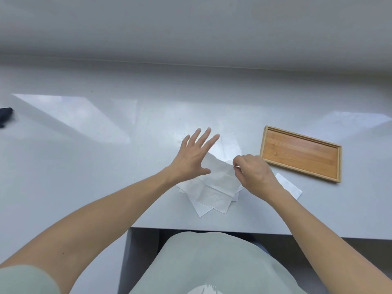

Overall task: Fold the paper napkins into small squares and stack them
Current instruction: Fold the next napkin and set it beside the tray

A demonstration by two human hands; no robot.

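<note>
A loose pile of white paper napkins [214, 194] lies on the white table near its front edge. The top napkin [220, 172] is partly lifted and bent over. My right hand [254, 172] pinches that napkin's right corner between thumb and fingertips. My left hand [195, 155] is spread flat with straight fingers at the napkin's left side, its thumb touching the paper. Another napkin [289, 185] pokes out from under my right wrist.
A shallow wooden tray [301, 153] with nothing in it lies to the right of the napkins. A dark object [5, 117] sits at the far left edge. The table's front edge [212, 230] runs just below the pile, above my lap.
</note>
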